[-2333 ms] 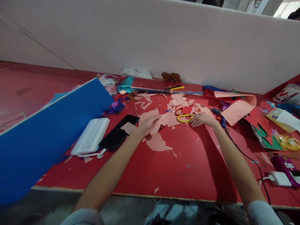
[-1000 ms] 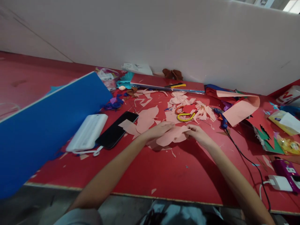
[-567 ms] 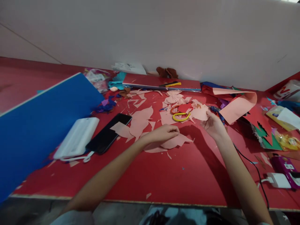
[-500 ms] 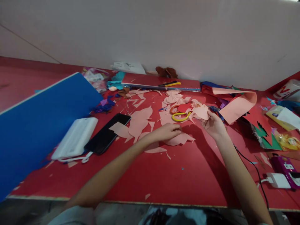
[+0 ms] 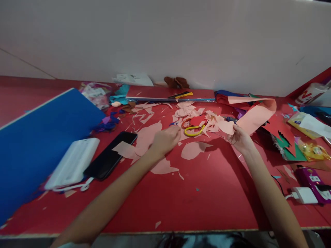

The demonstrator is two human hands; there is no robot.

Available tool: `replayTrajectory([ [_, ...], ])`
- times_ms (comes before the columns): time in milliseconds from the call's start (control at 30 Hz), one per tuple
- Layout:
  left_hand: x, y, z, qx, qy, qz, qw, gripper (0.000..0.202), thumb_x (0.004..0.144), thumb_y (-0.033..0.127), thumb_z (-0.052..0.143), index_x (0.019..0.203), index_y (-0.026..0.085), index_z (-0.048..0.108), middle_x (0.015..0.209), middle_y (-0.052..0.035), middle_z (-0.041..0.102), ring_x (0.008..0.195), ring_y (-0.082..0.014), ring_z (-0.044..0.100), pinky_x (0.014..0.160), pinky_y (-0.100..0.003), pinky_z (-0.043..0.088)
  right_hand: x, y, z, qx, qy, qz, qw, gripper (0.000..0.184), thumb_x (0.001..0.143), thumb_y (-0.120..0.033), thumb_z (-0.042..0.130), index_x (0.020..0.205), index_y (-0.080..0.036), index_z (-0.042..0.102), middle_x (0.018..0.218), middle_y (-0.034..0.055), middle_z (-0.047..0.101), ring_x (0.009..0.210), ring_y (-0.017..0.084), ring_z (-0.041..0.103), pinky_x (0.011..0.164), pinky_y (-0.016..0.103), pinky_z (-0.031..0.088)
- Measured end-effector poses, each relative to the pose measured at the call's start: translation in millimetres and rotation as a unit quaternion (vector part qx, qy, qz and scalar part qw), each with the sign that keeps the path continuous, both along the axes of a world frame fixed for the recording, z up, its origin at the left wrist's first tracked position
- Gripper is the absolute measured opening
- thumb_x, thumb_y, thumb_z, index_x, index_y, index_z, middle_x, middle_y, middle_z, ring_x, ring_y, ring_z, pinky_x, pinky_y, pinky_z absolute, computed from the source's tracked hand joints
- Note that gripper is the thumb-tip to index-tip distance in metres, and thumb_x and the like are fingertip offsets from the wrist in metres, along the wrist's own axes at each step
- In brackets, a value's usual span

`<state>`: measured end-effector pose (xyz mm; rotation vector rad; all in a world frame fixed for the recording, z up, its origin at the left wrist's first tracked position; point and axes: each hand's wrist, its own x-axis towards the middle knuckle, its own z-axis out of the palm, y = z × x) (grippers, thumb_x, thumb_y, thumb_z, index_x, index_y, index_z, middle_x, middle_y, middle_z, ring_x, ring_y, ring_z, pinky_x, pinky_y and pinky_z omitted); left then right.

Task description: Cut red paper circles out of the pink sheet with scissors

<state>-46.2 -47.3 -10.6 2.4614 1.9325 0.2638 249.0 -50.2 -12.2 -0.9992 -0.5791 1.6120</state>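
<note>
Pinched in my right hand (image 5: 241, 138) is a pale pink cut paper piece (image 5: 225, 126), held just above the table right of the scissors. My left hand (image 5: 167, 140) is closed above the pink paper shapes left of the scissors; whatever its curled fingers hold is hidden. Between the hands lie scissors with yellow and red handles (image 5: 194, 134), their blades covered by paper scraps. A leaf-shaped pink paper cutout (image 5: 192, 150) lies flat on the red table in front of them. Another pink cutout (image 5: 148, 136) is partly under my left hand.
A black phone (image 5: 111, 156) and a white power bank (image 5: 73, 163) lie on the left by a blue board (image 5: 46, 144). A folded pink sheet (image 5: 257, 117) rises behind my right hand. A cutter knife (image 5: 184, 94) lies at the back, a purple power strip (image 5: 314, 184) at right.
My left hand has moved left, away from the leaf-shaped cutout, which is now uncovered. My right hand still holds its pink paper piece. The view has shifted slightly.
</note>
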Motion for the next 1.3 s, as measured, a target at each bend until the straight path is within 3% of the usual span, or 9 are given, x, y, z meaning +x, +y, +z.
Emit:
replayTrajectory([
  [100,-31.8,6.1,0.4,0.020,0.024,0.092,0.995,0.033,0.089,0.027,0.034,0.103,0.016,0.062,0.108,-0.0129,0.065,0.094,-0.0258,0.062,0.073,-0.031,0.043,-0.7,2.2,-3.3,0.007,-0.007,0.007,1.000,0.008,0.076,-0.028,0.063,0.080,-0.023,0.058,0.058,-0.0055,0.059,0.047,0.008,0.050,0.050,0.022,0.047],
  [200,-57.6,6.2,-0.9,-0.010,0.044,0.160,0.986,0.036,0.088,0.031,0.037,0.109,0.013,0.060,0.112,-0.0174,0.062,0.094,-0.0296,0.062,0.072,-0.034,0.045,-7.6,2.7,-4.7,-0.013,0.012,-0.010,1.000,0.010,0.074,-0.024,0.062,0.083,-0.023,0.059,0.067,-0.0038,0.064,0.052,0.009,0.054,0.049,0.022,0.047],
  [367,-71.9,-0.1,-5.6,-0.021,0.085,0.163,0.983,0.041,0.085,0.045,0.040,0.102,0.014,0.063,0.108,-0.0185,0.062,0.102,-0.0324,0.058,0.077,-0.036,0.046,-12.1,1.8,-11.3,-0.018,0.007,-0.005,1.000,0.010,0.072,-0.022,0.064,0.077,-0.022,0.056,0.062,-0.0048,0.061,0.051,0.008,0.052,0.050,0.021,0.048],
  [600,-72.7,2.1,-10.7,0.000,0.068,0.163,0.984,0.033,0.087,0.032,0.037,0.101,0.017,0.063,0.104,-0.0162,0.064,0.094,-0.0294,0.061,0.071,-0.034,0.045,-1.5,1.8,-18.6,-0.002,-0.012,0.004,1.000,0.011,0.074,-0.026,0.064,0.078,-0.022,0.056,0.064,-0.0046,0.061,0.051,0.007,0.051,0.053,0.021,0.048],
  [833,-80.8,6.5,-7.1,-0.020,0.021,0.214,0.976,0.029,0.086,0.035,0.039,0.093,0.019,0.063,0.098,-0.0156,0.066,0.086,-0.0306,0.061,0.067,-0.036,0.043,1.1,4.3,-14.5,-0.014,-0.016,0.003,1.000,0.009,0.076,-0.026,0.062,0.083,-0.023,0.058,0.069,-0.0043,0.065,0.051,0.007,0.054,0.050,0.019,0.049],
  [1033,-80.2,5.2,-1.4,0.034,0.022,0.197,0.979,0.026,0.084,0.029,0.041,0.094,0.017,0.062,0.103,-0.0121,0.064,0.097,-0.0282,0.055,0.073,-0.033,0.043,1.5,2.7,-19.1,0.003,-0.028,0.003,1.000,0.012,0.074,-0.030,0.065,0.083,-0.023,0.060,0.068,-0.0046,0.066,0.052,0.006,0.056,0.053,0.018,0.051],
  [1200,-82.4,6.8,2.8,0.046,-0.040,0.210,0.976,0.025,0.084,0.031,0.044,0.094,0.016,0.061,0.099,-0.0091,0.063,0.091,-0.0239,0.054,0.077,-0.032,0.042,-3.4,-2.7,-16.8,-0.004,-0.029,0.005,1.000,0.015,0.071,-0.028,0.069,0.083,-0.023,0.061,0.069,-0.0046,0.066,0.057,0.008,0.060,0.056,0.019,0.052],
  [1300,-86.7,10.1,-3.7,0.076,-0.095,0.214,0.969,0.023,0.083,0.033,0.046,0.089,0.016,0.060,0.094,-0.0084,0.063,0.088,-0.0225,0.054,0.078,-0.031,0.042,-5.9,-6.6,-15.1,-0.004,-0.031,0.021,0.999,0.015,0.070,-0.028,0.070,0.080,-0.022,0.060,0.069,-0.0045,0.066,0.058,0.009,0.060,0.056,0.020,0.052],
])
